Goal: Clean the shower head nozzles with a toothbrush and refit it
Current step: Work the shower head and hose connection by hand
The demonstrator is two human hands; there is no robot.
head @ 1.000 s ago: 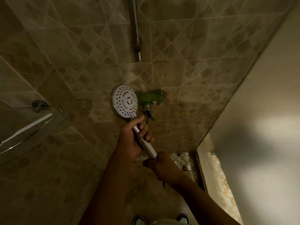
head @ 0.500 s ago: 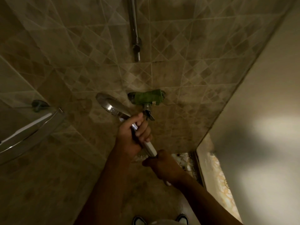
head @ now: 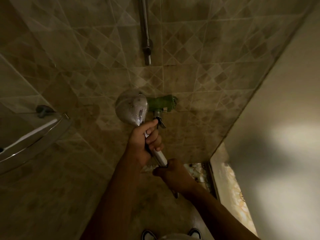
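Shower head (head: 132, 108), chrome back showing at 9 o'clock of the green valve (head: 161, 103), has its handle gripped by left hand (head: 144, 144) while right hand (head: 170, 174) clasps the base, likely unscrewing the hose; nozzles need facing up next

head cam – single wide-angle view | looking forward and down from the person's head | sitting close over both hands (head: 143, 144) | taking in tiled wall (head: 86, 58), floor – shoes (head: 149, 235) at bottom edge
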